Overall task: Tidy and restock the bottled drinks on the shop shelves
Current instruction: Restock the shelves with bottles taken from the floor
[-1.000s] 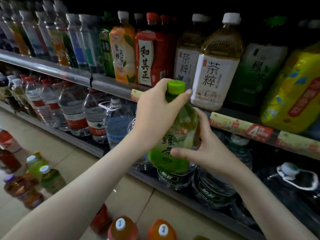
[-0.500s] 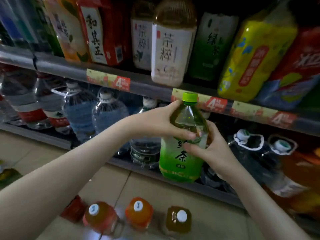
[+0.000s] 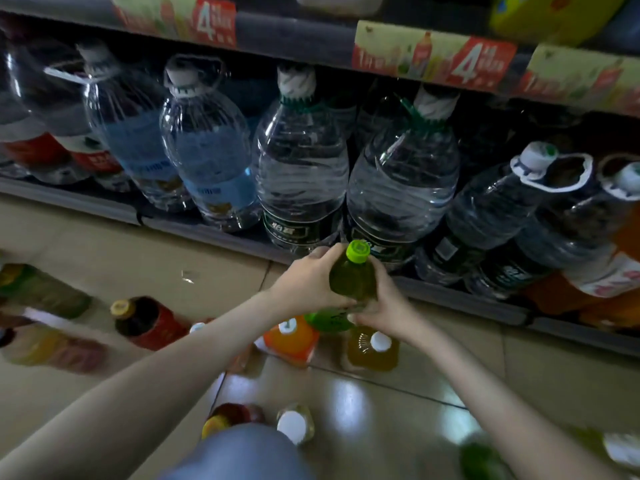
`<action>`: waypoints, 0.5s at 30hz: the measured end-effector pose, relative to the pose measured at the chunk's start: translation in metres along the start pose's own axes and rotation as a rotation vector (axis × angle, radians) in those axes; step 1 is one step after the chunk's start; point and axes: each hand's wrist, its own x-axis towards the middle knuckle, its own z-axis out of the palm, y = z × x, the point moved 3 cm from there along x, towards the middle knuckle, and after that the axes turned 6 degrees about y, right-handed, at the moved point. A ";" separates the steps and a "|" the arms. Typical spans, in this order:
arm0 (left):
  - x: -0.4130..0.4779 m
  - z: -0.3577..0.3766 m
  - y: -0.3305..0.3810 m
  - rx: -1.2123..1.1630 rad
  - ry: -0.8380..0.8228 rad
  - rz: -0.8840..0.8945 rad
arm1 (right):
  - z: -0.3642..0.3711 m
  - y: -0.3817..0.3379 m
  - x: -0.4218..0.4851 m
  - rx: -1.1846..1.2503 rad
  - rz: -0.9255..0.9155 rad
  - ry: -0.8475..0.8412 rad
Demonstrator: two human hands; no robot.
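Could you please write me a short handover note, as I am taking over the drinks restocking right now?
Left hand grips the green-capped tea bottle near its shoulder; right hand grips the same bottle lower down.
It is held low in front of the bottom shelf, which is lined with large water bottles.
Done: nothing I can confirm.
Left: find this bottle a place, then shelve the bottles on the floor, among them an orange bottle, an amber bottle and a red-labelled bottle.
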 end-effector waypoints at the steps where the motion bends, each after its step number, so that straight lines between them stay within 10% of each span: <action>1: 0.005 0.005 -0.003 -0.008 0.022 -0.015 | 0.003 0.010 -0.001 -0.001 0.037 -0.023; 9: 0.022 0.051 -0.019 -0.013 -0.052 0.018 | 0.011 0.064 -0.042 -0.704 0.044 -0.048; 15: 0.021 0.090 -0.042 0.095 -0.268 -0.019 | 0.006 0.062 -0.055 -0.540 -0.048 0.041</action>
